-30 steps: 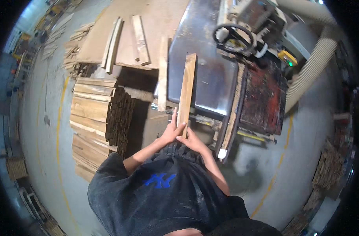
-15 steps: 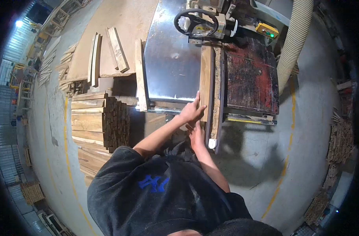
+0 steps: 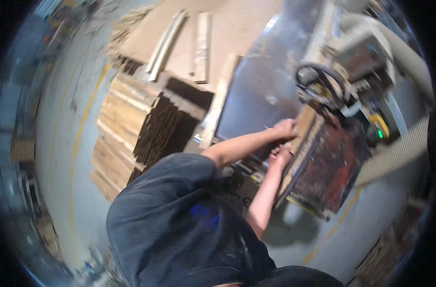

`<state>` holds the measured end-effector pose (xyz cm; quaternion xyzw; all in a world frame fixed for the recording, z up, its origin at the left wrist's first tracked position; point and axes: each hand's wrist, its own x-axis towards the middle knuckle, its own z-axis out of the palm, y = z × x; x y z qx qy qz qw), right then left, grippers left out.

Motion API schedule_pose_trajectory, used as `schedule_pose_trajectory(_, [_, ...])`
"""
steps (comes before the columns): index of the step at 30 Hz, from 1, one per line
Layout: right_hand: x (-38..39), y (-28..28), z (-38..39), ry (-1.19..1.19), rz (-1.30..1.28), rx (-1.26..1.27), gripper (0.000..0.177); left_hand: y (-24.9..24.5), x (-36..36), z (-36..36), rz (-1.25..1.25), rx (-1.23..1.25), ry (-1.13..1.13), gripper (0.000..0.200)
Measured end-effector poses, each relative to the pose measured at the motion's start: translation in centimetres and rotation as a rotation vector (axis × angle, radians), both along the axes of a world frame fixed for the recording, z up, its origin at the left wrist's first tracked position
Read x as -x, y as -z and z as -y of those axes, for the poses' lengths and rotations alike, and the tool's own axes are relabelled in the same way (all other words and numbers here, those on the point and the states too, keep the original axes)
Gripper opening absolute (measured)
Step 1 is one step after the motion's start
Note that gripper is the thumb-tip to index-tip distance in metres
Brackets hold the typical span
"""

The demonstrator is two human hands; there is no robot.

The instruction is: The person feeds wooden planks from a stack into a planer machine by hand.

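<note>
A wooden board (image 3: 304, 122) lies lengthwise along the guide fence (image 3: 301, 155) of a woodworking machine, its far end near the black handwheel (image 3: 321, 81). My left hand (image 3: 286, 128) is at the board's left side, its fingers bent in against the wood. Closer to me, my right hand (image 3: 280, 156) is at the board's near end with its fingers curled. Motion blur softens both hands, and their exact grip is partly hidden. Under the left forearm stretches the shiny metal table (image 3: 256, 103) of the machine.
Another strip of wood (image 3: 220, 103) lies on the metal table's left edge. Several strips (image 3: 202, 48) rest on the brown sheet behind. A tall stack of boards (image 3: 124, 115) stands at left. Right of the fence are a red-stained bed (image 3: 330, 165) and a ribbed hose (image 3: 395, 153).
My view has turned, so the machine appears tilted and farther right. Both hands have moved forward along the machine with the board. The left hand's fingers, stretched before, are now bent.
</note>
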<state>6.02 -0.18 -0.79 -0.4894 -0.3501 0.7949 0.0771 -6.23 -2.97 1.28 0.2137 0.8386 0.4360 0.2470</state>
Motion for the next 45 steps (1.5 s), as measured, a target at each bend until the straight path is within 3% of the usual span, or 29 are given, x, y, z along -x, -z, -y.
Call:
schedule_pose_trajectory(1, [0.8, 0.9, -0.7, -0.028, 0.053, -0.064, 0.033, 1.5, 1.5, 0.3, -0.017, -0.130, 0.053, 0.077])
schedule_pose_trajectory(2, [1.3, -2.8, 0.1, -0.003, 0.084, -0.053, 0.041, -1.4, 2.9, 2.1, 0.003, -0.122, 0.135, 0.064])
schedule_pose_trajectory(4, [2.1, -2.3, -0.4, 0.009, 0.067, -0.062, 0.049, -4.3, 5.8, 6.1, -0.128, -0.060, 0.073, 0.051])
schedule_pose_trajectory(6, [3.2, -2.7, -0.5, 0.013, 0.107, -0.128, 0.050, -5.6, 9.0, 10.9, -0.445, -0.075, -0.405, 0.035])
schedule_pose_trajectory(7, [3.8, -2.8, -0.5, 0.007, 0.110, -0.131, 0.050, -3.3, 11.9, 13.5, -0.712, -0.246, -0.648, 0.030])
schedule_pose_trajectory(8, [4.4, -2.9, -0.7, 0.027, 0.110, -0.122, 0.050, -5.3, 13.2, 17.3, -0.715, -0.024, -0.800, 0.028])
schedule_pose_trajectory(10, [5.3, -2.7, -1.3, 0.040, 0.109, -0.119, 0.050, -4.4, 15.7, 24.4, -0.792, 0.339, -0.987, 0.057])
schedule_pose_trajectory(11, [5.8, -2.6, -1.7, 0.028, 0.104, -0.109, 0.048, -4.1, 15.9, 27.2, -0.681, 0.542, -1.010, 0.080])
schedule_pose_trajectory(14, [7.4, -1.7, -3.1, 0.015, 0.090, -0.094, 0.048, -2.3, 13.9, 31.7, -0.680, 0.589, -1.139, 0.086])
schedule_pose_trajectory(16, [8.3, -1.5, -4.0, 0.016, 0.068, -0.080, 0.053, -1.6, 12.0, 32.9, -0.433, 0.407, -1.261, 0.088])
schedule_pose_trajectory(20, [10.4, -3.5, -3.4, -0.029, 0.207, -0.196, 0.057, -1.9, 8.6, 35.0, -0.415, 0.335, -1.076, 0.076])
schedule_pose_trajectory(22, [9.7, -3.3, -2.8, -0.008, 0.202, -0.208, 0.055, -2.1, 6.7, 35.4, 0.258, -0.642, -0.981, 0.059])
schedule_pose_trajectory(23, [9.1, -2.7, -2.4, -0.036, 0.110, -0.262, 0.051, -5.0, 5.2, 34.7, 0.494, -0.801, -0.911, 0.046])
schedule_pose_trajectory(24, [8.3, -2.3, -1.8, -0.066, 0.010, -0.317, 0.047, -4.6, 4.3, 34.7, 0.656, -0.874, -0.877, 0.048])
schedule_pose_trajectory(26, [5.7, -1.2, -0.2, -0.144, -0.059, -0.398, 0.043, -5.6, 1.9, 33.6, 0.813, -1.257, -0.808, 0.050])
schedule_pose_trajectory(27, [4.2, -0.8, 0.7, -0.228, -0.130, -0.484, 0.039, -5.8, 0.5, 33.0, 0.812, -1.255, -0.794, 0.050])
schedule_pose_trajectory(29, [0.7, -0.9, 2.9, -0.309, -0.199, -0.315, 0.032, -5.8, -2.7, 31.5, 0.754, -1.179, -0.826, 0.050])
schedule_pose_trajectory(31, [-3.7, -2.6, 6.2, -0.344, -0.242, -0.097, 0.029, -6.0, -7.4, 29.9, 0.914, -1.430, -0.670, 0.045])
schedule_pose_trajectory(32, [-6.0, -3.7, 7.6, -0.444, -0.234, -0.111, 0.029, -6.2, -9.5, 29.3, 1.017, -1.537, -0.565, 0.045])
schedule_pose_trajectory(33, [-8.1, -3.3, 8.5, -0.507, -0.234, -0.063, 0.031, -6.3, -11.5, 28.2, 0.948, -1.595, -0.582, 0.049])
schedule_pose_trajectory(34, [-10.0, -4.9, 9.3, -0.589, -0.209, -0.091, 0.033, -4.7, -13.4, 28.3, 1.108, -1.659, -0.390, 0.051])
schedule_pose_trajectory(36, [-13.2, -4.8, 9.7, -0.684, -0.198, -0.074, 0.038, -6.7, -17.1, 26.5, 0.968, -1.135, -0.651, 0.052])
schedule_pose_trajectory(37, [-14.6, -5.6, 9.9, -0.706, -0.207, -0.062, 0.043, -5.1, -18.3, 25.7, 0.876, -0.929, -0.633, 0.052])
schedule_pose_trajectory(40, [-18.1, -7.0, 10.0, -0.710, -0.268, 0.127, 0.063, -2.2, -22.0, 23.3, 0.185, -0.349, -0.348, 0.050])
schedule_pose_trajectory(42, [-20.3, -5.8, 10.6, -0.688, -0.155, -0.015, 0.058, -2.1, -23.1, 22.4, 0.197, -0.289, -0.259, 0.047])
schedule_pose_trajectory(43, [-20.8, -5.5, 10.5, -0.648, -0.106, 0.008, 0.046, -2.2, -22.7, 22.0, 0.034, -0.044, -0.056, 0.047])
schedule_pose_trajectory(44, [-21.9, -3.9, 10.2, -0.574, -0.147, 0.021, 0.045, -2.2, -22.3, 21.4, -0.139, 0.201, 0.137, 0.048])
schedule_pose_trajectory(45, [-22.8, -2.2, 9.9, -0.529, -0.140, 0.045, 0.042, -2.2, -21.7, 20.3, -0.149, 0.194, 0.150, 0.048])
